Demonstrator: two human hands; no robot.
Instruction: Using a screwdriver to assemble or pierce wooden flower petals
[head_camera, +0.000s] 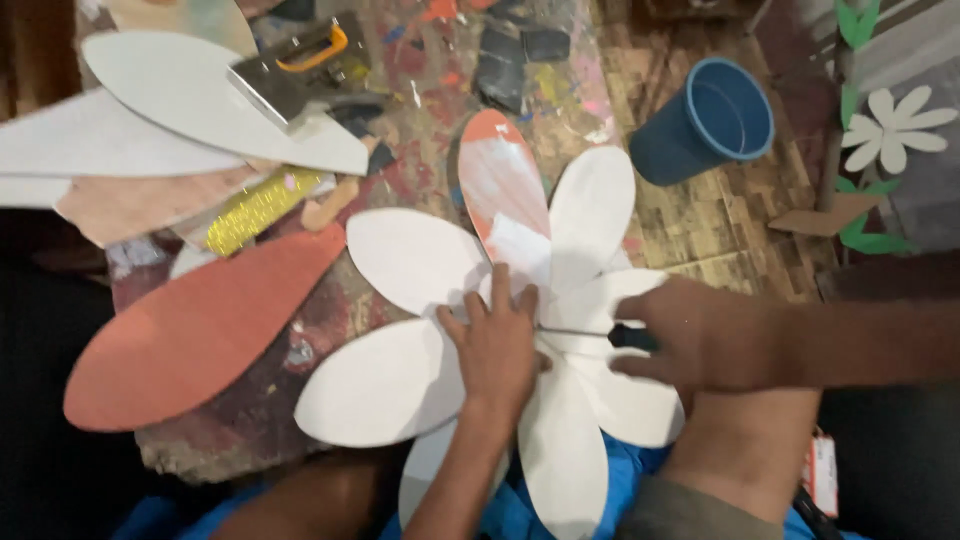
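A large flower of white petal-shaped boards (415, 258) lies on a paint-stained work surface (430, 70). One petal (497, 170) is partly painted orange-red. My left hand (497, 345) presses flat on the flower's centre, fingers spread. My right hand (705, 335) comes in from the right and grips a thin tool with a dark handle (630, 337); its metal shaft points toward the centre, next to my left hand's fingers.
A loose orange-red petal (200, 330) lies at the left. More white petals (200, 95), a metal trowel with an orange handle (295, 70) and a glittery yellow strip (255, 210) are at the upper left. A blue bucket (710, 120) stands on the brick-patterned floor at the upper right.
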